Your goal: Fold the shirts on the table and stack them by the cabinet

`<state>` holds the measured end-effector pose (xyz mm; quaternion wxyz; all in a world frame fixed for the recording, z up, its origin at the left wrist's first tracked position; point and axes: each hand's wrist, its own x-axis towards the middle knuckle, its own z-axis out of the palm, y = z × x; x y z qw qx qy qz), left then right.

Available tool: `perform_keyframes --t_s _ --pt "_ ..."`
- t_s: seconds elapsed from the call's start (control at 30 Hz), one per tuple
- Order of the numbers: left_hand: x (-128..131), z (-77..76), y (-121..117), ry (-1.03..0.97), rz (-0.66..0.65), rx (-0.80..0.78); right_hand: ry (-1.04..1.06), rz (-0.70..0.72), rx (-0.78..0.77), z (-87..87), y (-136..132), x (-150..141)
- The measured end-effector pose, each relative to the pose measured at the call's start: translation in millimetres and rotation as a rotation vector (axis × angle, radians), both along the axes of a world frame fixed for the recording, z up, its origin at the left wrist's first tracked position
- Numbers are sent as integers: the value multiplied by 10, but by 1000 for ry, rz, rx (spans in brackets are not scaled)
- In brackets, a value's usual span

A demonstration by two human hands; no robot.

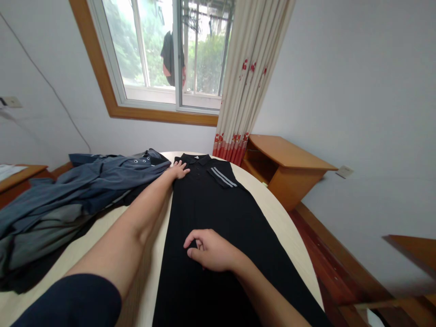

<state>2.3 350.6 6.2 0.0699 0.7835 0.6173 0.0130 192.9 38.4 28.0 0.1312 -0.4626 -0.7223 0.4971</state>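
A black polo shirt [211, 209] lies spread lengthwise on the round pale table [293, 231], collar at the far end. Its right sleeve [223, 177], with two grey stripes, is folded in over the front. My left hand [180, 170] rests on the shirt's left shoulder, fingers spread. Over the middle of the shirt is my right hand [213, 250], its fingers loosely curled with a gap between thumb and forefinger. Nothing shows in that hand. Whether it touches the cloth I cannot tell. The near end of the shirt runs out of view.
A heap of grey and dark clothes [78, 195] covers the table's left side. Beyond the table stand a wooden cabinet [286, 163] and a floral curtain [252, 77] beside a window [153, 54]. Another wooden piece of furniture [23, 181] is at the far left.
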Motion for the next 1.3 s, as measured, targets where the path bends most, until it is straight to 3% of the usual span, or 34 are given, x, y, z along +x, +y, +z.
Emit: perform_keyframes --t_s 0.1,0.2,0.27,0.4,0.53,0.77,1.17,1.3 --pt "11 167 -202 -5 -17 25 38 2 -15 -14 -10 29" --pt "-2 253 -547 -3 -49 65 75 24 -17 -6 -23 55" --pt "-4 214 -835 1 -63 82 88 43 4 10 -37 56" --pt "41 -39 -1363 2 -91 115 86 71 9 45 -69 38" --pt "92 -202 -1587 -40 -97 145 90 89 -44 52 -86 50" --pt "64 -102 -1807 -73 -102 80 80 202 -143 61 -124 97" --pt "-171 -145 -3222 -131 -369 48 96 428 -365 75 -160 120" --pt "-297 -42 -3552 -191 -457 -13 185 460 -447 140 -193 145"
